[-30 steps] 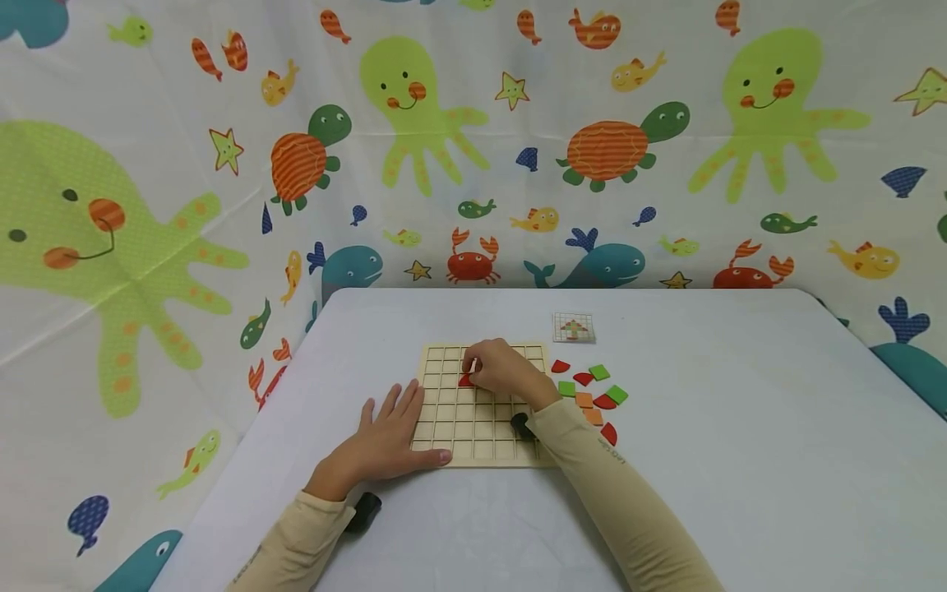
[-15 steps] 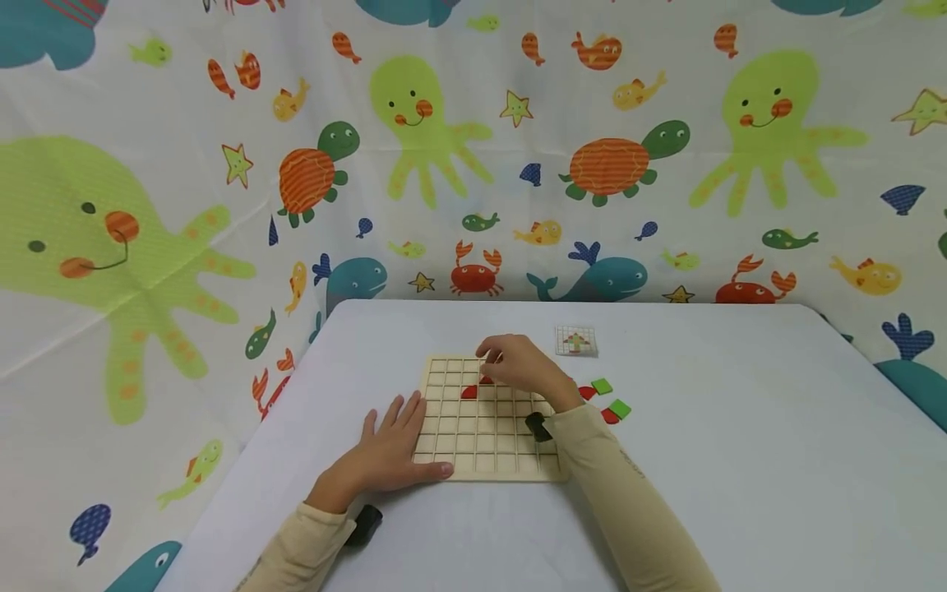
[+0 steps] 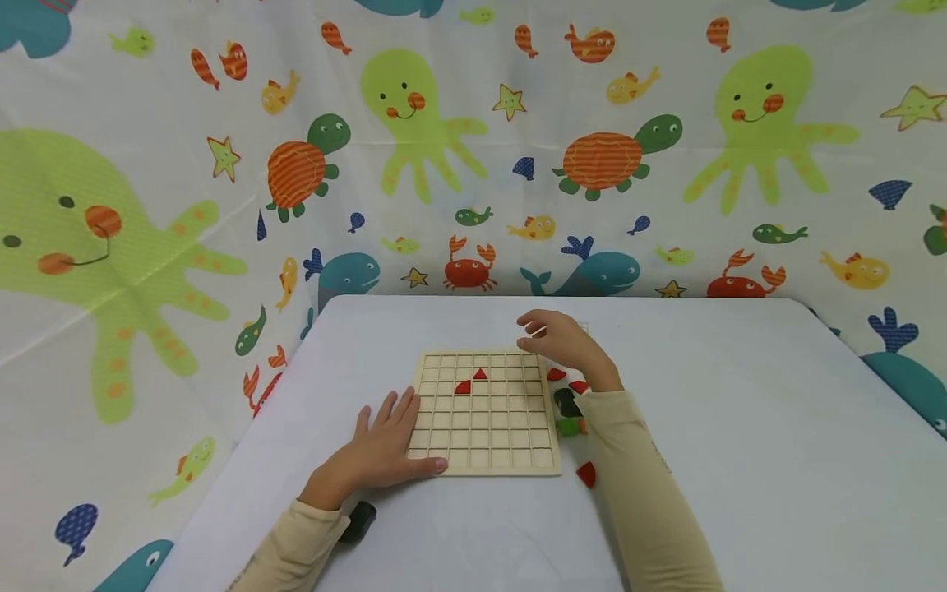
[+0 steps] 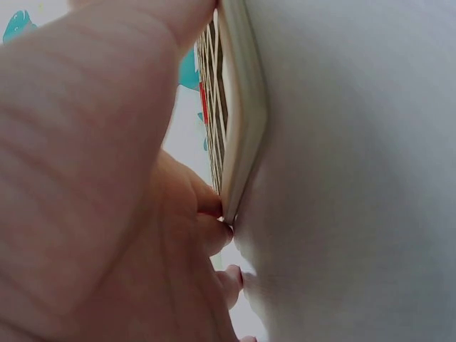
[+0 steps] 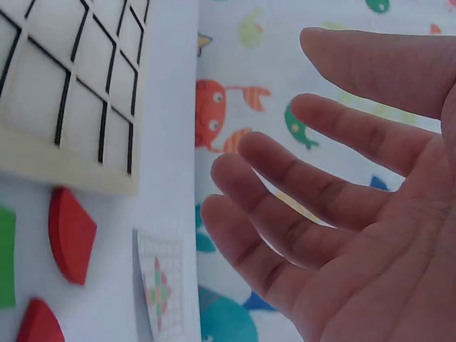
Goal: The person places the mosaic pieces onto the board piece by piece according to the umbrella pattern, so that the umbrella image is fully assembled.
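Note:
A square wooden grid board (image 3: 481,470) lies on the white table. Two red pieces sit in its cells: a red quarter-round piece (image 3: 463,387) and a red triangle (image 3: 480,374) up and to its right. My left hand (image 3: 379,450) rests at the board's near left corner, fingers spread along the side and thumb on the front edge. In the left wrist view, the fingers touch the board's rim (image 4: 248,107). My right hand (image 3: 565,339) hovers above the board's far right corner; in the right wrist view its fingers (image 5: 313,185) are loosely extended and hold nothing.
Right of the board lie loose pieces, among them red quarter-rounds (image 3: 587,474) and a green square (image 3: 568,427), some hidden by the right arm. A pattern card (image 5: 160,285) lies beyond them. Behind the table hangs a sea-animal curtain (image 3: 444,164).
My right hand has left the middle of the board and moved right and away, leaving the red triangle in a cell. The left hand has stayed in place; the head view shifted slightly.

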